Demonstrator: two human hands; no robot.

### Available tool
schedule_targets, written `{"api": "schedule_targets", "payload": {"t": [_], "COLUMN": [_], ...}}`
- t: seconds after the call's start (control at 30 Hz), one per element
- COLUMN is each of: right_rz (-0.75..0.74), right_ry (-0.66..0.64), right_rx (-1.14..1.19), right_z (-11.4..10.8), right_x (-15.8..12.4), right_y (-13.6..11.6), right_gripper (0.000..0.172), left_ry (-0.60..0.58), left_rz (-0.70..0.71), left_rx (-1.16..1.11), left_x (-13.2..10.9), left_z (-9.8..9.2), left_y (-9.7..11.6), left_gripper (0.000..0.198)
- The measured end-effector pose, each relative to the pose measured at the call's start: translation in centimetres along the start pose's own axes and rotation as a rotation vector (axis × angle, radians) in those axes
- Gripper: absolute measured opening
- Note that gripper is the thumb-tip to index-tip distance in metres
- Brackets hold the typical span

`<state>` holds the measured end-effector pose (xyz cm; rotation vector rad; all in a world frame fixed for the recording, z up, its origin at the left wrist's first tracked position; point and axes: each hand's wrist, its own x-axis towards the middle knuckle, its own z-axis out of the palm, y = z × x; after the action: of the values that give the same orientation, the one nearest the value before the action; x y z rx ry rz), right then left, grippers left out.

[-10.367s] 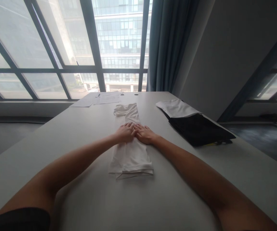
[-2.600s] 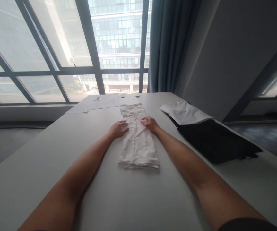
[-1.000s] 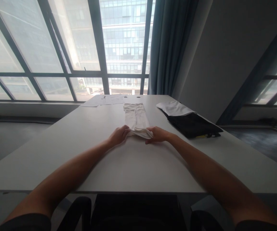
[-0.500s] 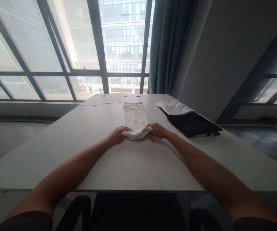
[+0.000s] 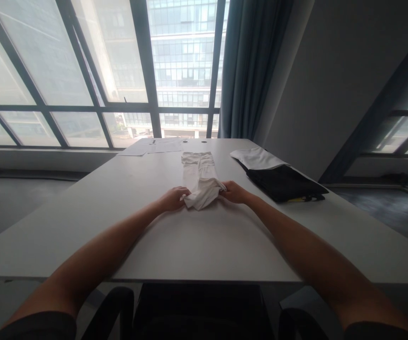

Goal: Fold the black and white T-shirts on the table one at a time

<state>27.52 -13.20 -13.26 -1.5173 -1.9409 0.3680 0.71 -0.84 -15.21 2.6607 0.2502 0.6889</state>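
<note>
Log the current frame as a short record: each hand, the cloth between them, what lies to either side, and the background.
Left hand: pinching the white cloth at its near left edge
Right hand: holding its near right edge
White cloth: lengthwise on the table, near end bunched
Right side: black item, white fabric on top
Far left: paper sheets
Background: window, curtain

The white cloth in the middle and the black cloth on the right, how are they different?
The white cloth is bunched at its near end; the black cloth lies flatter. The white cloth is in the grip of the left hand and right hand; no hand touches the black cloth. Both are on the table.
</note>
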Motion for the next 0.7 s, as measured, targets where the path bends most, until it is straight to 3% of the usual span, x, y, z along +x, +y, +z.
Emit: {"api": "schedule_targets", "payload": {"t": [0.07,0.17,0.27,0.47,0.6,0.7], "right_rz": [-0.006,-0.002,0.006,0.031,0.047,0.063], "right_ry": [0.024,0.036,0.016,-0.134,-0.253,-0.399], "right_rx": [-0.004,0.008,0.033,0.171,0.301,0.442], "right_z": [0.0,-0.2,-0.6,-2.1,-3.3,-4.2], "right_x": [0.0,-0.1,-0.2,-0.4,-0.9,-1.5], "right_y": [-0.1,-0.3,-0.7,-2.2,-3.8,-5.5], "right_gripper": [0.035,0.040,0.044,0.047,0.045,0.043], "left_ry": [0.028,0.083,0.097,-0.032,-0.177,-0.153], "left_rz": [-0.043,-0.152,-0.148,-0.036,-0.155,-0.254], "left_rx": [0.010,0.038,0.043,-0.100,-0.370,-0.532], "left_x": [0.1,0.1,0.2,0.2,0.0,-0.5], "left_z": [0.2,0.2,-0.3,-2.8,-4.7,-6.3], "left_y": [0.1,0.3,0.8,2.2,2.5,2.7], "left_gripper": [0.020,0.041,0.051,0.052,0.046,0.036]}}
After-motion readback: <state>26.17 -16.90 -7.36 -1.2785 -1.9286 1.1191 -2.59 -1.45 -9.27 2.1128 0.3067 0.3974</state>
